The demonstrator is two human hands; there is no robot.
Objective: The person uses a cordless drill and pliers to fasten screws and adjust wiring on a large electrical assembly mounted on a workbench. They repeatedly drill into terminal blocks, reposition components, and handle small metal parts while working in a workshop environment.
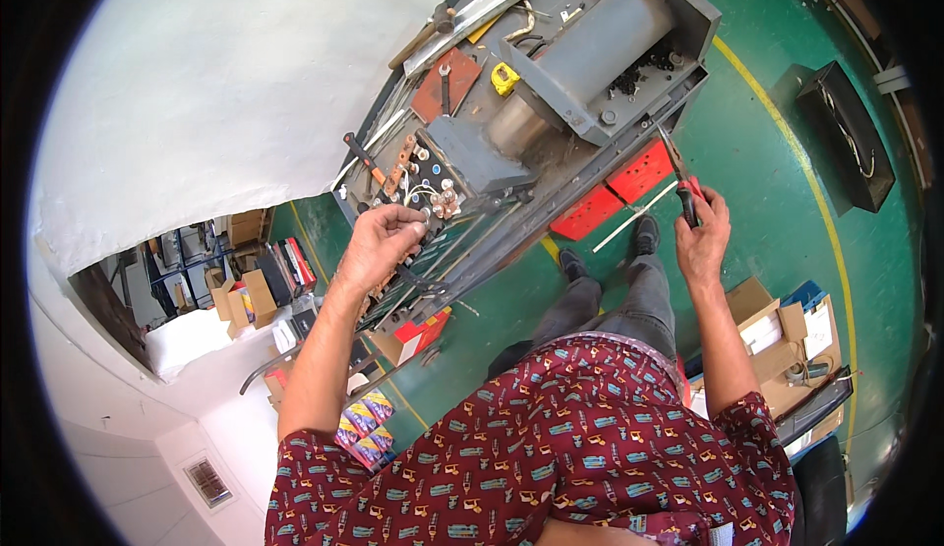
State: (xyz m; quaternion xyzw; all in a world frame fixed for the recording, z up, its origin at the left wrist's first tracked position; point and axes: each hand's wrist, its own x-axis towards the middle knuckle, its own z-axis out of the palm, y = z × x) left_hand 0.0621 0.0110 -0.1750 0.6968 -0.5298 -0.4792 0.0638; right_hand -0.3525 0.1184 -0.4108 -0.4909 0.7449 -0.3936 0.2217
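L. hand [379, 243] at L. end of grey steel bench [590, 166]; thumb & forefinger close tog., just beside cluster of coppery terminals w/ white wires [445, 200]; can't tell if anything is pinched. R. hand [704, 238], off bench's near side, wrapped round red-&-black-handled metal pliers [683, 171], tips twd. bench edge. Yellow tape measure [504, 79] nr. lg. grey metal cylinder [610, 34].

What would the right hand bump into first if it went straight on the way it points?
The right hand holds a pliers-like tool pointing ahead, so its tip would probably meet the grey metal frame's edge first, though depth is unclear.
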